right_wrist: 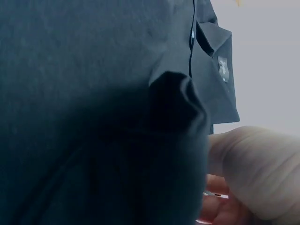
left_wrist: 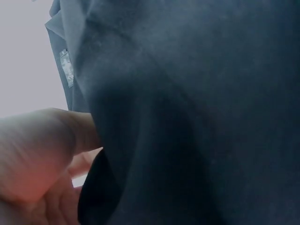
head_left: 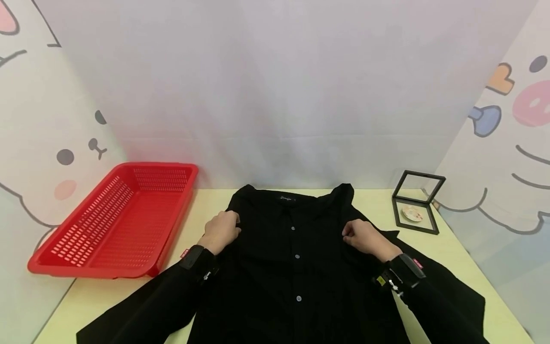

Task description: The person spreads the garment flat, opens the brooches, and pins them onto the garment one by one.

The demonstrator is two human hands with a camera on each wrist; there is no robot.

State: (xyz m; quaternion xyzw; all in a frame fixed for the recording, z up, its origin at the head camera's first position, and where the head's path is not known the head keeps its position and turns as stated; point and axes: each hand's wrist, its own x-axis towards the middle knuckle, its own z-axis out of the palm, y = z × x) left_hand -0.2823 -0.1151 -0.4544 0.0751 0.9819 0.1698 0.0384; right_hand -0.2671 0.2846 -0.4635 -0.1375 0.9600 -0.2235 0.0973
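A black button-up shirt (head_left: pixel 275 258) is spread front side up, its collar (head_left: pixel 309 198) toward the back wall and pale buttons running down the middle. Near the shoulder on the left side, my left hand (head_left: pixel 221 230) pinches the fabric; the left wrist view shows thumb and fingers on either side of the cloth (left_wrist: pixel 154 117). My right hand (head_left: pixel 365 236) pinches the opposite shoulder area, and in the right wrist view a raised fold (right_wrist: pixel 178 108) of cloth stands beside the thumb. Some fingertips are hidden behind the fabric.
A red plastic basket (head_left: pixel 129 224) with perforated walls stands on the left of the pale yellow table (head_left: pixel 502 315). At the back right is a black hinged frame (head_left: pixel 417 203) with a small round item (head_left: pixel 412 213) inside. White curtain-like walls border the table.
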